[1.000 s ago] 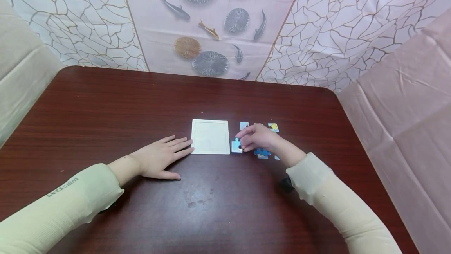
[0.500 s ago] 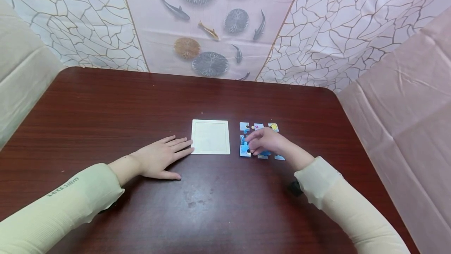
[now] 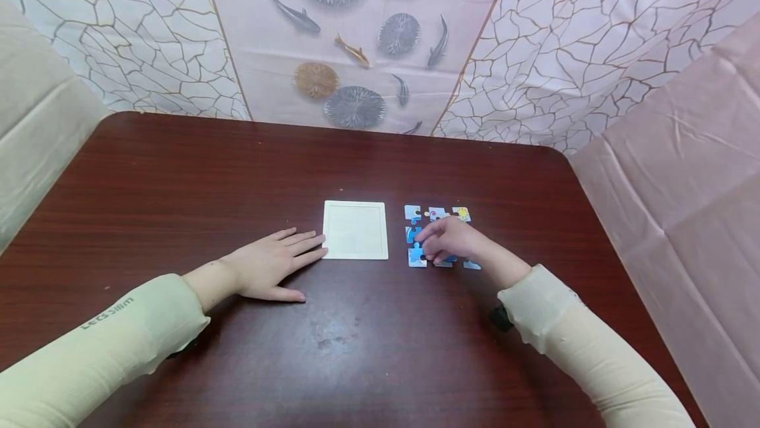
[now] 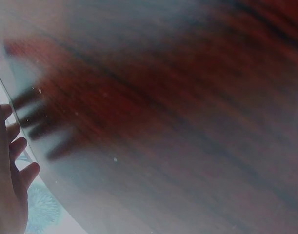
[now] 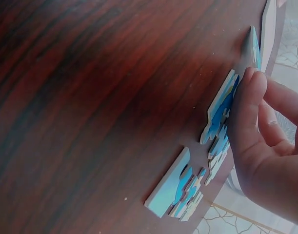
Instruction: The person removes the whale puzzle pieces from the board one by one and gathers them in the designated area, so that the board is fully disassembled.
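Note:
My left hand [image 3: 270, 268] lies with fingers spread, its fingertips on the left edge of a pale square puzzle tray [image 3: 326, 217]. Beside the tray's right side, my right hand [image 3: 454, 240] pinches a light-blue jigsaw piece [image 3: 417, 257] at its right edge. In the right wrist view that jigsaw piece [image 5: 255, 46] stands slightly tilted over the table, at the tip of the thumb. Under and around the right hand lie other jigsaw pieces, among them a blue one [image 3: 412, 234] and one with a yellow sun [image 3: 462, 214]; the hand hides part of them.
The pieces lie in loose rows on the dark red-brown table [image 3: 237, 171]. A patterned cloth [image 3: 356, 39] hangs behind the table's far edge, and a plain pinkish cloth [image 3: 671, 171] lines the right side.
My right hand has moved right, away from the tray, bringing the light-blue jigsaw piece to the left end of the near row. The left hand stays where it was.

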Demonstrator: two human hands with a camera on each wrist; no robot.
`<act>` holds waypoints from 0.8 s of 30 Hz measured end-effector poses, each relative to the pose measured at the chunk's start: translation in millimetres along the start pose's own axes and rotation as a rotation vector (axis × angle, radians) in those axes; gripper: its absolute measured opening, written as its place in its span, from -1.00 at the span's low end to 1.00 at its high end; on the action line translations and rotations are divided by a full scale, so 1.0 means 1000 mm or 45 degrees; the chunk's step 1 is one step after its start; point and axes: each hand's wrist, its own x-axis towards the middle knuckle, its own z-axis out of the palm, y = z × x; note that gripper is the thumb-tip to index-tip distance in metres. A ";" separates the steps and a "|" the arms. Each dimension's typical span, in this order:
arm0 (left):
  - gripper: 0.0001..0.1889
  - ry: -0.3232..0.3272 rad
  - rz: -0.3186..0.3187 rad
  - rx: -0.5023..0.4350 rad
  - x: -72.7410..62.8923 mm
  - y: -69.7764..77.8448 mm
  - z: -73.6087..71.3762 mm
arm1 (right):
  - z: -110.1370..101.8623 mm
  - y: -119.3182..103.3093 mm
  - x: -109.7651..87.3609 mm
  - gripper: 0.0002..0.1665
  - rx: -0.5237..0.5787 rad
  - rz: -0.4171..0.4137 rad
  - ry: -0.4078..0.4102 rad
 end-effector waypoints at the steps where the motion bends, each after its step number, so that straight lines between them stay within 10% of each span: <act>1: -0.17 0.001 0.000 0.000 0.000 0.000 0.000 | 0.000 0.000 0.000 -0.66 -0.006 0.000 0.002; 24: -0.17 0.004 -0.016 -0.030 0.000 0.000 0.001 | -0.008 -0.002 -0.002 -0.63 0.025 0.046 0.018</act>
